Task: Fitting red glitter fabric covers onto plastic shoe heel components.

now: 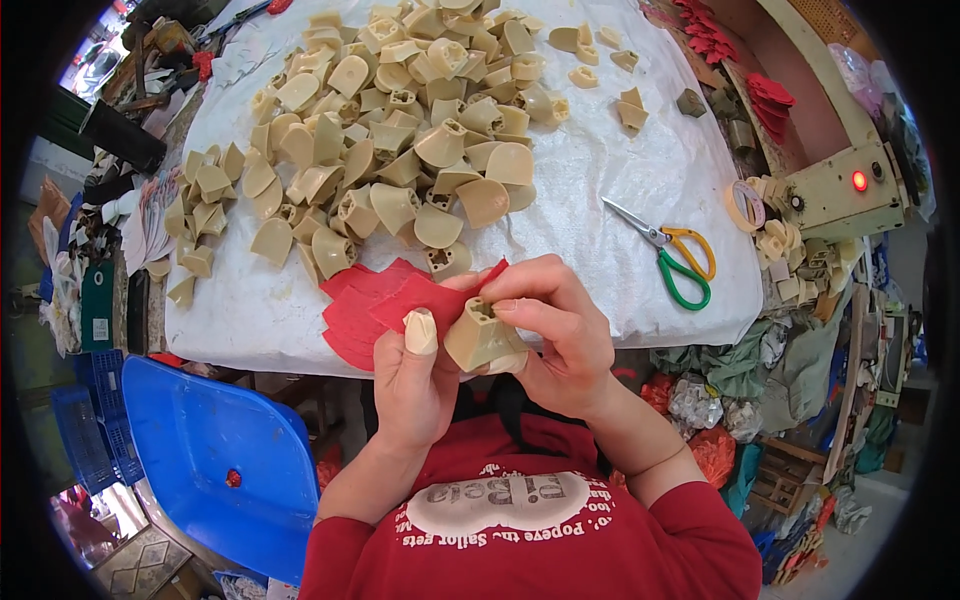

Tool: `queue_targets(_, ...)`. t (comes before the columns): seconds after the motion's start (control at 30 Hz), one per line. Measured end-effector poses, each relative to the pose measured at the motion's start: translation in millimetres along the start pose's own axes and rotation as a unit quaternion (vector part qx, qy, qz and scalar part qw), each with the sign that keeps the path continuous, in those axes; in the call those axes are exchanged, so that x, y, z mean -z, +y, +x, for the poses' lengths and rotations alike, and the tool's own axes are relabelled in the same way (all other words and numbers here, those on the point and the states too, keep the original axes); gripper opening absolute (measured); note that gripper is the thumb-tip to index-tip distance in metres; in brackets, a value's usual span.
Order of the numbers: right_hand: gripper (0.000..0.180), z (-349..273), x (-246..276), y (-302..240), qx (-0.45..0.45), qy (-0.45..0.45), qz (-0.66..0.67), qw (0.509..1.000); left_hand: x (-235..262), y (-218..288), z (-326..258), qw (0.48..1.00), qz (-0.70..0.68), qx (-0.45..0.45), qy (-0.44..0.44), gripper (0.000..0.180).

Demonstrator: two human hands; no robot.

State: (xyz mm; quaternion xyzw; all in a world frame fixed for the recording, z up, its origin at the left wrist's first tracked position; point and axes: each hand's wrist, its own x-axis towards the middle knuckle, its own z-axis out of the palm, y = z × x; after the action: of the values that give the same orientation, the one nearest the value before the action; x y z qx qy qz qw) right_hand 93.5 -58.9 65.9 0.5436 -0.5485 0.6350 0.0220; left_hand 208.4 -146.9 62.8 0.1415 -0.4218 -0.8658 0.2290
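Nearest is the red cloth shirt (640, 560) at 6 o'clock. Just past it, the two hands meet around one tan block (475, 342), over the near edge of the surface (620, 170). The left hand (408, 385) seems to grip the block from its 8 o'clock side; most of its fingers are hidden. Its thumb wears a pale wrap (421, 331), maybe to keep the skin safe. The right hand (560, 325) pinches the block's top, perhaps to keep it steady. The block is hard and smooth, wide at one end, with holes in the other.

The soft red pieces (365, 308) lie between 9 and 10 o'clock, thin and flat, likely there for easy reach. One edge bends up beside the right fingertips. At 8 o'clock sits a shiny blue tub (215, 455), lower down.

At 2 o'clock, metal scissors (665, 245) with green and yellow handles lie open on the white, wrinkly surface, perhaps left near the right hand on purpose. Between 11 and 12 is a big heap (400, 140) of blocks with round, curved sides. Farther off at 2 o'clock is a boxy machine (835, 205) with a glowing red light (859, 181).
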Motion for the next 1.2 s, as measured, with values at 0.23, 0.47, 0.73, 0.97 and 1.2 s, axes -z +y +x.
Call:
queue_targets(0.23, 0.044, 1, 0, 0, 0.031, -0.02, -0.025, 0.999, -2, 0, -2, 0.999, 0.011, -0.031, -0.012, 0.05)
queue_targets(0.47, 0.042, -2, 2, 3, 0.025, -0.019, -0.046, 0.998, -3, -1, -6, 1.0, 0.01, -0.02, -0.003, 0.048)
queue_targets(0.73, 0.043, -4, 1, 9, 0.008, -0.01, -0.094, 0.995, 7, -9, -1, 0.957, 0.234, -0.169, -0.023, 0.039)
queue_targets(0.97, 0.035, 4, 9, -9, -0.004, -0.092, -0.276, 0.957, 7, -1, -1, 0.951, 0.291, -0.098, 0.023, 0.035)
queue_targets(1.2, 0.02, 5, 10, -11, -0.046, -0.165, -0.344, 0.923, -3, -9, -2, 0.946, 0.317, -0.063, 0.032, 0.037)
